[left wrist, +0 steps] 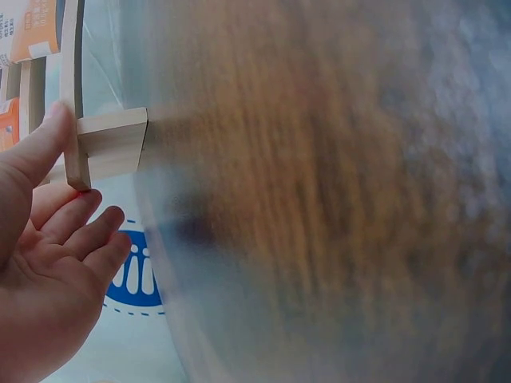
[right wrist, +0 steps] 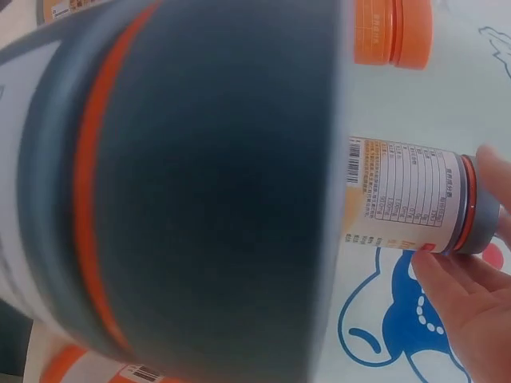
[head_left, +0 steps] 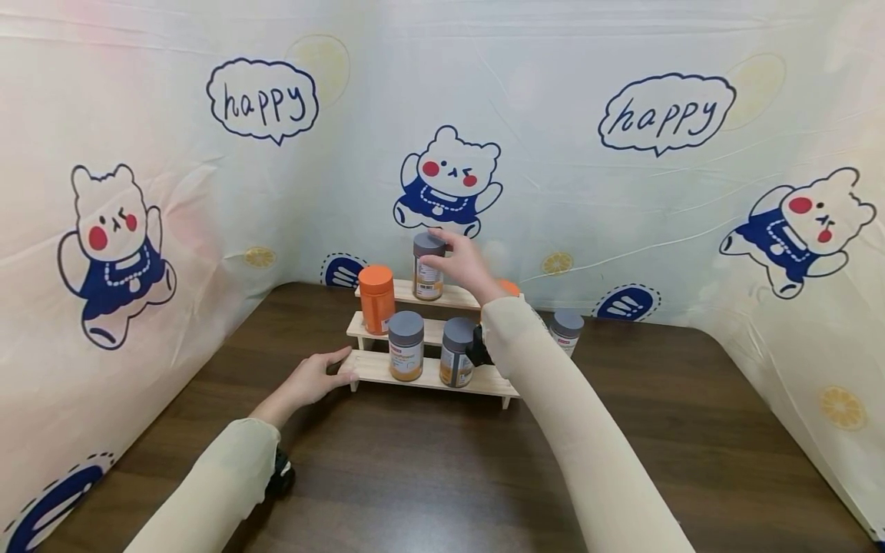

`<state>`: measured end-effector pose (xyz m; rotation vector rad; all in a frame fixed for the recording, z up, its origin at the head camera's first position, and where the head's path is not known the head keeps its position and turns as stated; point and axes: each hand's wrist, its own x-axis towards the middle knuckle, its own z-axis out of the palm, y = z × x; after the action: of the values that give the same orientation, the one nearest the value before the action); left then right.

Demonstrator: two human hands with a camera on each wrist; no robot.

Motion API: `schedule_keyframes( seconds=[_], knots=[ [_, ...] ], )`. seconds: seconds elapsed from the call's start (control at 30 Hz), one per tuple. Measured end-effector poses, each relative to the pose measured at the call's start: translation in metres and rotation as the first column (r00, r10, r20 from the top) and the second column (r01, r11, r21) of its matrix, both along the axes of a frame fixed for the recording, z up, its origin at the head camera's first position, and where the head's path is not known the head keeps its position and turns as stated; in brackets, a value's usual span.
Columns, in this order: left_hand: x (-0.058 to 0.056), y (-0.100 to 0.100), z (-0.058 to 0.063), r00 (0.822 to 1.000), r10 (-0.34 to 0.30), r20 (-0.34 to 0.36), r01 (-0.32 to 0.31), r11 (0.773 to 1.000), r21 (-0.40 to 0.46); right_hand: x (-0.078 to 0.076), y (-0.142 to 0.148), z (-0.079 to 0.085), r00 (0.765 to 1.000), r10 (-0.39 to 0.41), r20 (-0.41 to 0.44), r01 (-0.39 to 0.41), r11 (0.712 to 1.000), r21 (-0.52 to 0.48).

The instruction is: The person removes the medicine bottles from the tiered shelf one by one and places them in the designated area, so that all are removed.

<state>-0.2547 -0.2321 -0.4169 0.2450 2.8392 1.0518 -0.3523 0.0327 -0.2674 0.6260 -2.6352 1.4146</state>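
A three-tiered wooden rack stands on the table. My left hand pinches the left end of its lowest tier; in the left wrist view the thumb lies against one face of the board and the fingers curl at its edge. On the top tier stands a grey-lidded pill bottle, upright. Around its lid are the thumb and fingers of my right hand. The right wrist view shows this bottle's printed label, with the hand at the lid.
An orange bottle stands on the middle tier. Two grey-lidded bottles are on the lowest tier. My right forearm partly hides an orange lid and another grey-lidded bottle. A patterned curtain surrounds the dark table.
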Motion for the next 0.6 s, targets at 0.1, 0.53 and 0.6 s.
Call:
schedule_keyframes(
  seconds=[0.1,0.53,0.6],
  knots=[
    [0.0002,0.0003,0.0001,1.000,0.001,0.002,-0.001,1.000,-0.001,-0.0004,-0.0009,-0.0009,1.000,-0.010,-0.006,0.010,1.000,-0.002],
    [0.0007,0.0006,0.0008,1.000,-0.004,-0.015,0.004,1.000,0.002,-0.0025,0.0011,-0.0040,0.997,-0.046,-0.064,0.046,0.999,-0.005],
    [0.0004,0.0008,0.0006,1.000,-0.001,-0.010,0.001,1.000,0.003,-0.0021,0.0025,-0.0036,0.996,-0.057,-0.064,0.057,0.998,-0.010]
  ],
)
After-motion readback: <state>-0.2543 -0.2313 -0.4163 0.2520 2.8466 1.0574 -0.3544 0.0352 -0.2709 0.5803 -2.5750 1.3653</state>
